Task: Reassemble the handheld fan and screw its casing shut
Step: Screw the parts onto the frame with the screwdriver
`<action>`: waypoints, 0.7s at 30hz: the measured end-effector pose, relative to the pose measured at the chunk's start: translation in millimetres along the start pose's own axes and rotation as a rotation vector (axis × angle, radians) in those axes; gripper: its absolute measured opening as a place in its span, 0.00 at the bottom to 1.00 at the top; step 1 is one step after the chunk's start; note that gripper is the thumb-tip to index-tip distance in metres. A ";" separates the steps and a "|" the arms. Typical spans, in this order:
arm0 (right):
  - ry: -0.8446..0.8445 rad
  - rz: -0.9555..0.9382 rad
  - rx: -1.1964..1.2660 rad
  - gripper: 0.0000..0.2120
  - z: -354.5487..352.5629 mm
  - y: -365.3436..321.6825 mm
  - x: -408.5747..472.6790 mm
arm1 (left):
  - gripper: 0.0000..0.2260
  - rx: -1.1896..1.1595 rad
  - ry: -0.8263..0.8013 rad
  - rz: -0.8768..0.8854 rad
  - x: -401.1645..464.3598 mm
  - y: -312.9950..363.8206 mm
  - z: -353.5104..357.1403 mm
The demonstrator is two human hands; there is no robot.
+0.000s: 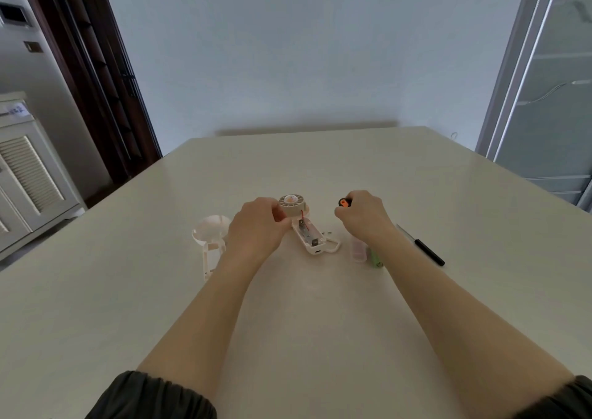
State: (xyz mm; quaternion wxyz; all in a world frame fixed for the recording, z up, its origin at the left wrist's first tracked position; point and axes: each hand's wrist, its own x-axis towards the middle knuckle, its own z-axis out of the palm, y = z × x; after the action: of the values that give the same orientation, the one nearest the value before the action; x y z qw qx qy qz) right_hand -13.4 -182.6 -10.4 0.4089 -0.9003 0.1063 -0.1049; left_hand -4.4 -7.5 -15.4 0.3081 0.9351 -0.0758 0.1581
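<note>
1. Left hand (256, 223) pinching round ribbed fan head (291, 205) above open white casing (312, 237) on glossy table (320, 306).
2. Right hand (362, 213) closed around orange-capped screwdriver (343, 202) (tip hidden).

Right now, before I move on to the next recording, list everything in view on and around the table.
table: one, cream, fills the lower frame
fan body: one, white, table centre, open with a round vaned motor housing at its far end and a red wire showing
casing half: one, white, left of the fan body
screwdriver: one, orange and black, in the right hand
second tool: one, black handle, right of the right forearm
battery: one, green, by the right wrist
clear plastic piece: one, beside the battery
cabinet: one, white, louvred, far left
left hand: on the motor housing
right hand: fingers closed on the screwdriver
</note>
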 end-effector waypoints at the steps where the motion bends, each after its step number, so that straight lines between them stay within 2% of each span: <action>1: 0.018 0.001 -0.027 0.07 -0.6 1.2 1.0 | 0.04 0.051 0.013 -0.006 0.1 -2.0 -0.3; 5: 0.027 0.006 -0.170 0.07 -2.3 4.5 3.0 | 0.07 0.210 0.044 -0.005 4.0 -10.3 -0.5; 11: 0.043 0.012 -0.291 0.11 -5.1 15.9 5.8 | 0.12 0.394 -0.043 -0.097 3.5 -18.7 5.4; 16: 0.152 -0.034 -0.295 0.13 -3.2 28.1 8.1 | 0.13 0.380 -0.121 -0.107 1.2 -20.6 10.0; 21: 0.183 -0.050 -0.315 0.13 -0.3 32.7 12.0 | 0.13 0.407 -0.095 -0.109 0.6 -21.4 9.5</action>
State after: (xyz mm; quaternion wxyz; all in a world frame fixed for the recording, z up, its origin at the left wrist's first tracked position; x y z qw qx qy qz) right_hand -5.5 -207.2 -33.8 0.2485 -0.9423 0.1357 -0.1786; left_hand 3.6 3.9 -34.2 0.1170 0.9871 -0.0059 0.1088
